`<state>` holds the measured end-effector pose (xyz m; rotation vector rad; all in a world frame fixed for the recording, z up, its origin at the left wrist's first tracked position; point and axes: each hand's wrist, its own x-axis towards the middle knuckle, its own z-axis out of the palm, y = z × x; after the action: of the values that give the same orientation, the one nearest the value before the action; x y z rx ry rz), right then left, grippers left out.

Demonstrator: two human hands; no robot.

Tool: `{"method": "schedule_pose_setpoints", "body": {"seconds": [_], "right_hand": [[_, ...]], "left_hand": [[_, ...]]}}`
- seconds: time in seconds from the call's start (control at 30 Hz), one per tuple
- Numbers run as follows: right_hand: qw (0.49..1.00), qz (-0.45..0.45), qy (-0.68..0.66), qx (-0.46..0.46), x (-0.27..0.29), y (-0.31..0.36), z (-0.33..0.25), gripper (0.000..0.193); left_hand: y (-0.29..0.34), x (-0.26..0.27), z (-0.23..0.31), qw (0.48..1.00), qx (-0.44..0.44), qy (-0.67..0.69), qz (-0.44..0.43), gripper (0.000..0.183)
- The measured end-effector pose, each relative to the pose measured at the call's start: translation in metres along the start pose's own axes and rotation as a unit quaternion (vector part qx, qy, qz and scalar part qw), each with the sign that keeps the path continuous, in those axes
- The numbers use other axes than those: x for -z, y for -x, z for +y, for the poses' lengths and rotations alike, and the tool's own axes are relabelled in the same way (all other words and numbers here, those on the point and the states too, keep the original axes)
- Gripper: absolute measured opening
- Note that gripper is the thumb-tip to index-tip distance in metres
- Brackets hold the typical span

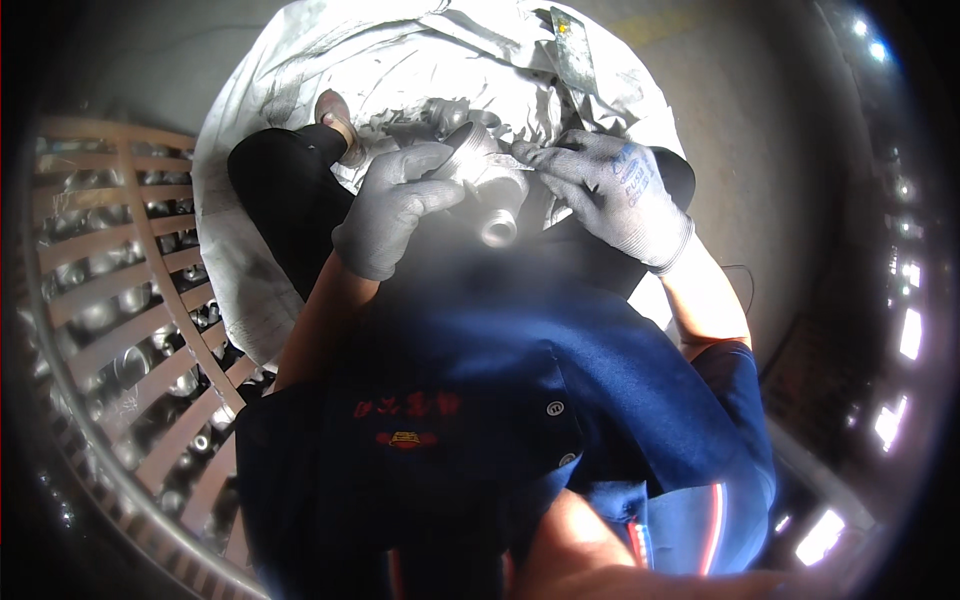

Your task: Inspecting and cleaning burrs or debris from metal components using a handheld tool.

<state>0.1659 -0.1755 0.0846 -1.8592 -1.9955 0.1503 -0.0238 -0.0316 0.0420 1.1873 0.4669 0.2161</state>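
A grey metal pipe fitting (500,190) with a threaded collar and a round open end is held up in front of my lap. My left hand (390,205), in a grey knitted work glove, grips its left side between thumb and fingers. My right hand (615,190), in a matching glove, has its fingers drawn together at the fitting's upper right. What these fingers hold, if anything, is lost in glare. More grey metal fittings (445,115) lie in a pile just beyond my hands on a white sheet (260,230).
At my left stands a brown slatted metal crate (135,215) full of similar metal parts. A flat, worn green-grey piece (573,50) lies on the sheet at the far side. My black-trousered legs flank the pile, and grey floor (745,130) shows at right.
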Motion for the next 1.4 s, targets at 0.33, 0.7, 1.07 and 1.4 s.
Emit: {"method": "schedule_pose_setpoints", "body": {"seconds": [0.33,0.7,1.07,1.4], "right_hand": [[0.988,-0.072,0.129,0.038,0.010,-0.003,-0.008,0.025],[0.988,-0.136,0.076,-0.014,0.016,-0.017,-0.008,0.014],[0.968,-0.240,0.021,-0.076,0.022,-0.045,-0.001,0.015],[0.979,-0.181,-0.007,-0.094,0.016,-0.042,0.002,0.017]], "left_hand": [[0.003,-0.005,0.005,0.999,0.038,0.029,0.024,0.004],[0.001,0.002,-0.001,0.997,0.023,-0.069,-0.005,0.021],[0.002,0.006,-0.005,0.986,0.027,-0.148,-0.070,0.027],[0.000,0.006,-0.002,0.986,-0.007,-0.151,-0.067,0.013]]}}
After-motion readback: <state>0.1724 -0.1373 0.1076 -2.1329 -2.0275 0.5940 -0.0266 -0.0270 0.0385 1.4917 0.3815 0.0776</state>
